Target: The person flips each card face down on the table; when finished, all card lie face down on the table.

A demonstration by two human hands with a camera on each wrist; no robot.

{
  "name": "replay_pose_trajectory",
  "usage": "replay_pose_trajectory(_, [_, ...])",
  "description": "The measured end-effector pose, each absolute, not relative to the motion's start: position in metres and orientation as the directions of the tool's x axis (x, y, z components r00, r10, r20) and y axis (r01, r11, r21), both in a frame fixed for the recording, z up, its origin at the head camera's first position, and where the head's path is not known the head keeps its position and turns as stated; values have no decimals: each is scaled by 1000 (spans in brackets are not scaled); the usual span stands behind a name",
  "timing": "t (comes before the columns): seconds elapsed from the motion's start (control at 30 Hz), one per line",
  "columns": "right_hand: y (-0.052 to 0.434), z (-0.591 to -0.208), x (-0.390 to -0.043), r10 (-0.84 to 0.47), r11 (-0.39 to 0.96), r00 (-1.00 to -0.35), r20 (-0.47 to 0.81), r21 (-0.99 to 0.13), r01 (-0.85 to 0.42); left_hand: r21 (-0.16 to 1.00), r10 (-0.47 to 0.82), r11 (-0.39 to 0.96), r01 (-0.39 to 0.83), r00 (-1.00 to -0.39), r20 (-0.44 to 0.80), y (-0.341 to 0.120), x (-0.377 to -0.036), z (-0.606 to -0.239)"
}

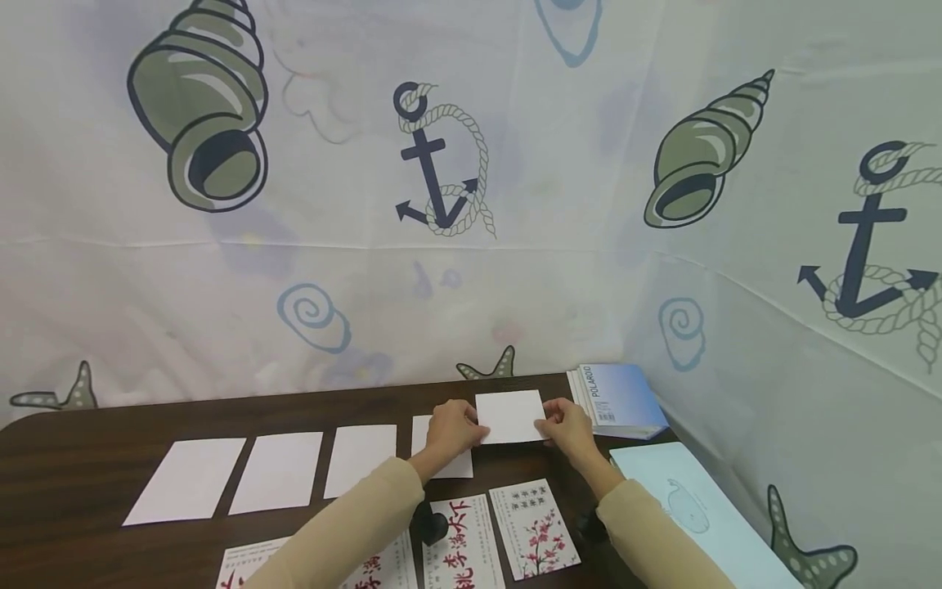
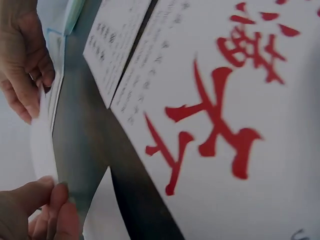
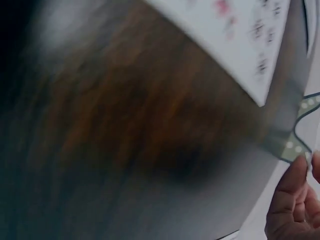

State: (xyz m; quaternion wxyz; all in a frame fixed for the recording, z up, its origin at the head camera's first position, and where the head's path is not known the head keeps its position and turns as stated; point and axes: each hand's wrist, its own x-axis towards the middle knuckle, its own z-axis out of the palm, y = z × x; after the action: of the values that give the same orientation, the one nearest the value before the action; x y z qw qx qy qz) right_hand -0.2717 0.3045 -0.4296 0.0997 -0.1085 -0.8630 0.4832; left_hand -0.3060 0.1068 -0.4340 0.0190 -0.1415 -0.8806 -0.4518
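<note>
While both hands' fingers pinch the blank card (image 1: 510,416), the left hand (image 1: 454,428) half hides another sheet (image 1: 444,458).

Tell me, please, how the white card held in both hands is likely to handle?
The white card probably feels light, pinched by left hand and right hand. It looks fairly stiff: it stays flat. Thin edges may bend.

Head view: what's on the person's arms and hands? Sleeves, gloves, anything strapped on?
Both arms wear long beige sleeves: left sleeve, right sleeve. The left hand and right hand are bare, with no gloves or rings visible. A small dark device sits under each wrist.
</note>
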Motion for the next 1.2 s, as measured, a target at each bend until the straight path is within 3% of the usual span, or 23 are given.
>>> replay_pose_trajectory(0.37, [310,-443,-270,255,748,-966,34,-639,176,721,320,632,282,-943,88,112,-294,-439])
replay_pose_trajectory(0.77, [306,-440,-273,261,846,-964,47,-493,204,645,317,700,306,-943,103,117,-294,-438])
replay_pose_trajectory(1.2, [301,-439,-265,256,867,-961,108,-465,179,632,305,718,290,-948,88,118,-293,-439])
